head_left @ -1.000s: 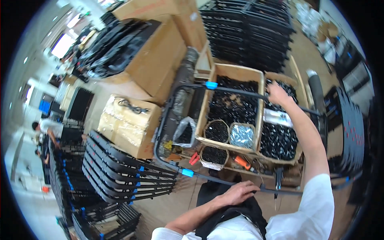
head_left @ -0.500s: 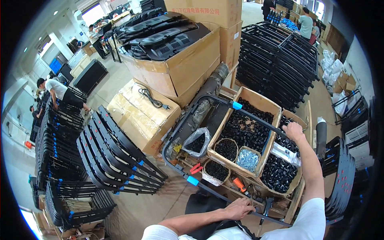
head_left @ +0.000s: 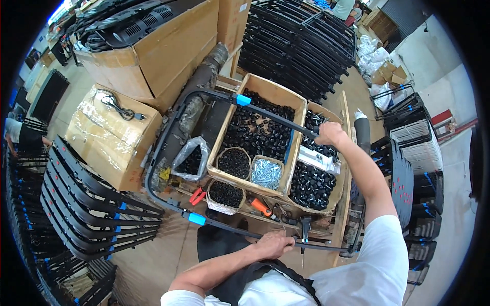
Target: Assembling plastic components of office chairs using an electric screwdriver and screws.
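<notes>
A black U-shaped tubular frame (head_left: 154, 162) with blue sleeves lies across the parts boxes, its bend to the left. My left hand (head_left: 275, 245) is closed around its near tube, close to my body. At the end of the far tube, my right hand (head_left: 332, 133) is closed with bent fingers; whether a small part is also in them is hidden. Under that hand is a carton of black plastic pieces (head_left: 312, 186) with a whitish block (head_left: 317, 159) across it. Beside it, a wooden box (head_left: 300, 127) holds more black pieces, a tub of dark screws (head_left: 233, 162) and silver screws (head_left: 266, 173).
Red-handled pliers (head_left: 197, 196), an orange-handled tool (head_left: 261, 206) and a black power tool (head_left: 305, 228) lie along the bench's near side. Black frames (head_left: 84, 204) stand stacked at left, others (head_left: 296, 46) behind. Large cartons (head_left: 173, 46) rise at back left. A person bends at far left.
The view has swung right and down, so the bench appears further left. My right hand now sits against the far tube's end, and my left hand remains on the near tube.
</notes>
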`<state>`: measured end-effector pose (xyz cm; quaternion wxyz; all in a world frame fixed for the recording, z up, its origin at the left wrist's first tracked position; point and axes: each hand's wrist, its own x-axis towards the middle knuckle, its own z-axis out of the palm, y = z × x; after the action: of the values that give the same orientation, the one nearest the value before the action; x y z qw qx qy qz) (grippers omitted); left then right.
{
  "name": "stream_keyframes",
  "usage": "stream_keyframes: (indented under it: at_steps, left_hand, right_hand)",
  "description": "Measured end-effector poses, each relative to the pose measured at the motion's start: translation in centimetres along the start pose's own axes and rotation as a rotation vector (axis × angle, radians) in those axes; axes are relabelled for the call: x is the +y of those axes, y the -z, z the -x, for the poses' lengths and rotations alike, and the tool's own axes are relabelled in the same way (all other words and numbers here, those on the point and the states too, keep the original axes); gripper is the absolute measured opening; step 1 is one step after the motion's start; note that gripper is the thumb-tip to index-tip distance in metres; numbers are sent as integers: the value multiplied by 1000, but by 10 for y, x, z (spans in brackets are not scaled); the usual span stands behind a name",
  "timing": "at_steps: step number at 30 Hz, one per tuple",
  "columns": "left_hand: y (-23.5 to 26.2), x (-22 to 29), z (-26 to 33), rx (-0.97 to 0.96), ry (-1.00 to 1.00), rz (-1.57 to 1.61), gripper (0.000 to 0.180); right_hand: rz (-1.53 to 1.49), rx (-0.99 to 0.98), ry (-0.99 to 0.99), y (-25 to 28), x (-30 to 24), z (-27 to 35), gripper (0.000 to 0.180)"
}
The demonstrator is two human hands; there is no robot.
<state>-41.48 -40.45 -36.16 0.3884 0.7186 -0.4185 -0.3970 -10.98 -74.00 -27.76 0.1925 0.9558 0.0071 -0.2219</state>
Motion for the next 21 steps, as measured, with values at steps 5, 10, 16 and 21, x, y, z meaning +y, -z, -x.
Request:
stream_keyframes:
  at_steps: [5, 10, 16, 21]
  left_hand:
    - [5, -7, 0, 60, 6, 102, 38]
    - [7, 3, -1, -175, 101, 22, 36]
    - [-1, -1, -11, -93, 85, -46, 34]
    - [-11, -7, 1, 188, 16, 47, 37]
  right_hand:
    - [-27, 96, 55, 0, -10, 11, 29]
    - [19, 124, -96, -23, 15, -7, 26]
    - [-126, 313, -49, -15, -5, 6, 27]
    - [-28, 301, -113, -24, -2, -1, 20]
